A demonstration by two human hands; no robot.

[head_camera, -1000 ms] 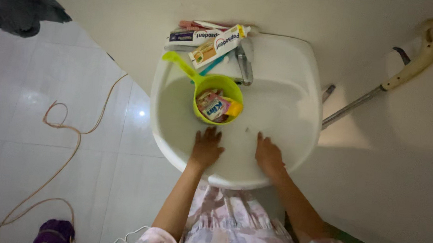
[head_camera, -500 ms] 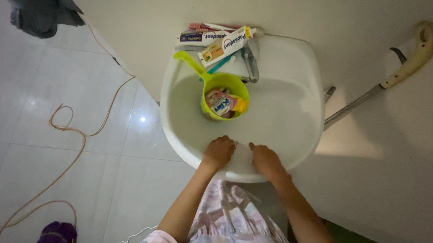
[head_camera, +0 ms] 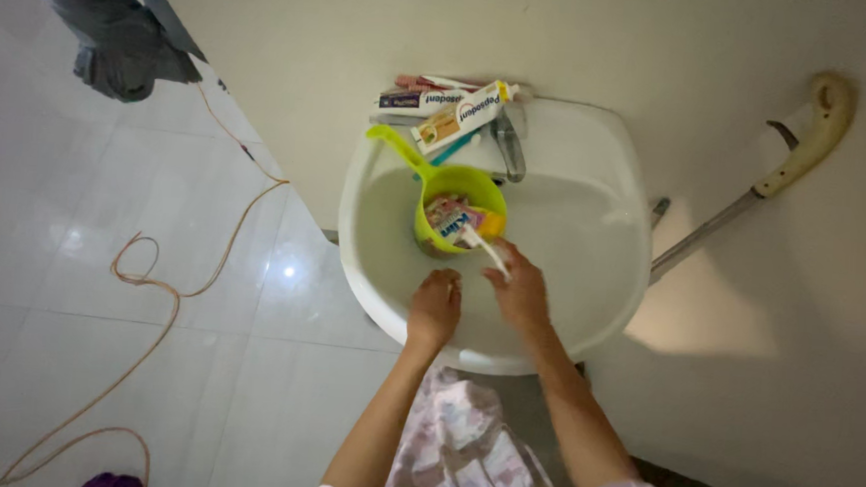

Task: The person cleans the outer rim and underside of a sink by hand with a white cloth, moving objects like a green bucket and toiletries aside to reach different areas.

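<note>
White toothbrush [head_camera: 485,251], apparently, is now pinched in the right hand [head_camera: 522,291], lifted beside the green dipper [head_camera: 455,203] in the basin [head_camera: 594,233]; left hand [head_camera: 436,306], loosely curled and empty, has moved in.

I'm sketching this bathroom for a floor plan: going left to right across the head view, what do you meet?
Orange cord → green scoop → tap → long-handled tool by the wall.

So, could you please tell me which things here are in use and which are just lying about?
In use: left hand, right hand, white toothbrush, green scoop, sink.

Lying about: toothpaste boxes, tap, orange cable, long-handled tool.
</note>
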